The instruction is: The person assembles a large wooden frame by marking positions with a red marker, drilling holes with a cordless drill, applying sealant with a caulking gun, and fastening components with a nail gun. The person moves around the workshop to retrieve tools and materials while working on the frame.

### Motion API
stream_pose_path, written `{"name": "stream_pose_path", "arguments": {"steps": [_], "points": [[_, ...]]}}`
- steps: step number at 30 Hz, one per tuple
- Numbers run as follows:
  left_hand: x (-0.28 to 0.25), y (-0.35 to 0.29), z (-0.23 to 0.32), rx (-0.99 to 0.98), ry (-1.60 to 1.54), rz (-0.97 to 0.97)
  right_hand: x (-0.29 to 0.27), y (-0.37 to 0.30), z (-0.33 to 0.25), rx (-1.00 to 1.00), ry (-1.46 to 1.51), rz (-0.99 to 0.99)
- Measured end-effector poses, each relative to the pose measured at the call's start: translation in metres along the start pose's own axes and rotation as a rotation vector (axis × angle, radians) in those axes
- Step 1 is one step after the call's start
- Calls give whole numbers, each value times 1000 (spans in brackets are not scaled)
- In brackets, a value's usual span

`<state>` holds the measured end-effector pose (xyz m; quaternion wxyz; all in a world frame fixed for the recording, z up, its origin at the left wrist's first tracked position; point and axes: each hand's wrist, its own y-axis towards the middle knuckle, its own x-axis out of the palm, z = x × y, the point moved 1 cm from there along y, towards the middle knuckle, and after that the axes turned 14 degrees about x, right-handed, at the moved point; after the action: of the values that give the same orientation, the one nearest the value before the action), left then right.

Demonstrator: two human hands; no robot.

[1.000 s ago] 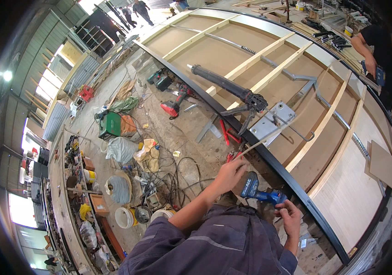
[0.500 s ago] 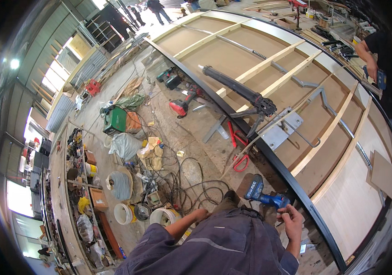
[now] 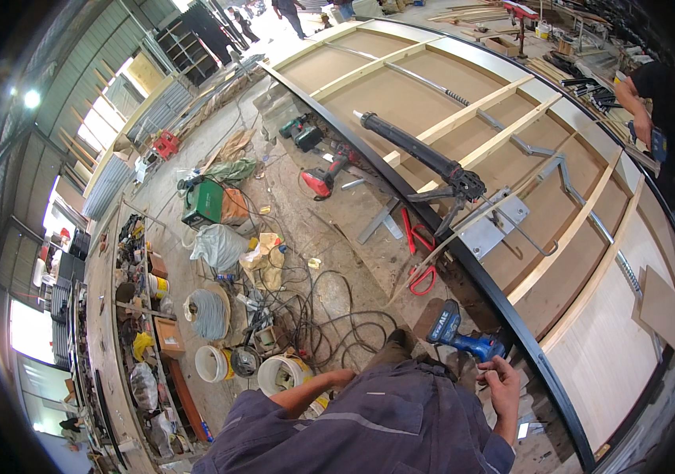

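Note:
At my waist, my left hand rests against the jacket's edge, its fingers hidden behind the cloth. My right hand is raised by the door's near edge with thumb and fingertips pinched together; whatever is between them is too small to name. Right beside those fingertips lies a blue cordless drill. A large framed door panel with wooden slats and a black edge spans the right side. On it rest a black sealant gun and a metal plate with a bent rod.
Red-handled scissors, a red cordless tool and a green machine box lie left of the panel. Black cables coil on the floor near white buckets. Across the panel, a person in black holds a power tool.
The view has shifted slightly, so the scene sits a little lower and farther right. My hands keep nearly the same pose.

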<state>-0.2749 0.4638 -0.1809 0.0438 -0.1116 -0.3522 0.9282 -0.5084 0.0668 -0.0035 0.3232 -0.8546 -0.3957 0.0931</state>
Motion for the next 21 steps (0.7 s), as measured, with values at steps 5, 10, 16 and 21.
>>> {"name": "stream_pose_path", "arguments": {"steps": [5,10,16,21], "points": [[-12,-14,29,35,72,-115,-3,-5,4,-17,-16,4],[-21,-36,62,49,45,-144,-4,-10,6,6,-9,27],[-11,-54,62,-109,-351,52,-10,-13,10,-5,1,39],[-1,-74,71,-349,-677,161,-13,-17,12,33,8,65]]}}
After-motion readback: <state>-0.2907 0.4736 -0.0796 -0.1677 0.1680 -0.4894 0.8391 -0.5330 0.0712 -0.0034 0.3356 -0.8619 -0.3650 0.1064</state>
